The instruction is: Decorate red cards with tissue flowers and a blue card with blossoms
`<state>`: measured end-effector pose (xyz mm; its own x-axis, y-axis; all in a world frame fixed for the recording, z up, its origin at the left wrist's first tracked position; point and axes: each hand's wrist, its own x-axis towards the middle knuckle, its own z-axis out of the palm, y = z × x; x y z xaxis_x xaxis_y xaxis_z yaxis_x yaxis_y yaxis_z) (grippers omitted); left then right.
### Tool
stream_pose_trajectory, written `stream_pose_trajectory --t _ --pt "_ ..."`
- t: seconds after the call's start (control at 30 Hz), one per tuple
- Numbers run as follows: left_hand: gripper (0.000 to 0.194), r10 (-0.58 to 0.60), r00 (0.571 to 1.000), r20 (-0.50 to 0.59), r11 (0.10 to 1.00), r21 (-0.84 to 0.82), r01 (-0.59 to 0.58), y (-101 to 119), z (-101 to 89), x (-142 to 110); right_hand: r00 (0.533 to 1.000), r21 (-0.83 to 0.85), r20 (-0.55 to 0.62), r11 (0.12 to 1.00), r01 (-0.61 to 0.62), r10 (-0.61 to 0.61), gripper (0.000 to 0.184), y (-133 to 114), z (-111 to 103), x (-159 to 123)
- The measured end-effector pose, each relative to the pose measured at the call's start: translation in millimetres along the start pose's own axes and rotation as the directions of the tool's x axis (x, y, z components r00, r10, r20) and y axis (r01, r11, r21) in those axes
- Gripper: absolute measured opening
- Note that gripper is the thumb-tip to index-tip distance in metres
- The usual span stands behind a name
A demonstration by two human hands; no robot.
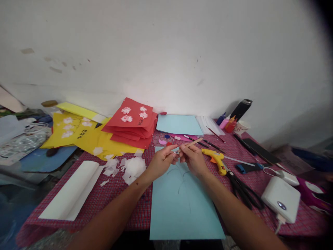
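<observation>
A light blue sheet of paper [187,208] with a few thin dark curved lines lies in front of me. Over its far end my two hands meet. My right hand [193,159] is closed around a thin, flat wooden stick [195,142] that points up and to the right. My left hand [162,160] has its fingers pinched together at the right fingertips, its index finger reaching forward. Something small and pale seems to be between the fingertips, too small to name.
Right of the sheet lie a yellow glue gun [221,168], black scissors [241,187], a blue-handled cutter [248,168] and a white power bank [282,198]. To the left are torn white paper pieces [134,169], a folded white sheet [71,191], red cards [130,121] and yellow cards [88,139].
</observation>
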<state>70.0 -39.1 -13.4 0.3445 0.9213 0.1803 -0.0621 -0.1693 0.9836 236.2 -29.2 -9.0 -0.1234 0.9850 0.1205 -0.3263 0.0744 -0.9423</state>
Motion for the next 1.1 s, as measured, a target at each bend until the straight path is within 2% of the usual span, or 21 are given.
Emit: stream_pose_trajectory --t 0.1,0.27,0.57,0.67,0.77,0.83,1.0,1.1 --pt "0.053 -0.015 1.000 0.015 0.995 -0.103 0.017 1.3 1.4 1.6 0.998 0.021 -0.055 1.000 -0.012 0.014 0.023 -0.5 -0.7 1.0" --pt "0.061 -0.085 0.996 -0.041 0.984 -0.159 0.077 3.6 2.0 3.0 0.996 0.035 -0.089 0.999 -0.013 0.016 0.025 -0.9 -2.0 2.6" --pt "0.047 -0.076 0.994 -0.078 0.977 -0.205 0.058 2.9 1.5 3.9 0.995 -0.097 -0.087 0.995 0.030 -0.038 0.025 2.1 -1.1 1.2" --pt "0.043 -0.080 0.993 -0.091 0.980 -0.189 0.061 1.4 1.5 4.6 0.998 -0.051 -0.054 0.998 0.025 -0.028 0.021 1.5 -1.3 0.1" --pt "0.040 -0.056 0.994 -0.098 0.991 -0.124 0.044 2.0 0.7 3.6 1.000 0.024 0.015 1.000 0.002 -0.002 0.020 -0.3 -1.8 -0.6" --pt "0.038 -0.008 0.995 -0.098 1.000 -0.024 0.005 2.8 0.1 1.7 1.000 0.023 0.030 1.000 -0.004 0.004 0.019 -1.0 -1.9 -0.5" --pt "0.033 0.144 0.987 -0.075 0.941 0.320 -0.113 2.9 -0.7 -3.3 1.000 -0.098 -0.008 0.995 0.013 -0.014 0.029 1.0 -1.6 0.7" --pt "0.032 0.151 0.986 -0.066 0.924 0.364 -0.117 0.9 -1.0 -3.3 0.999 -0.160 -0.012 0.986 0.039 -0.041 0.031 2.6 -1.5 0.8"
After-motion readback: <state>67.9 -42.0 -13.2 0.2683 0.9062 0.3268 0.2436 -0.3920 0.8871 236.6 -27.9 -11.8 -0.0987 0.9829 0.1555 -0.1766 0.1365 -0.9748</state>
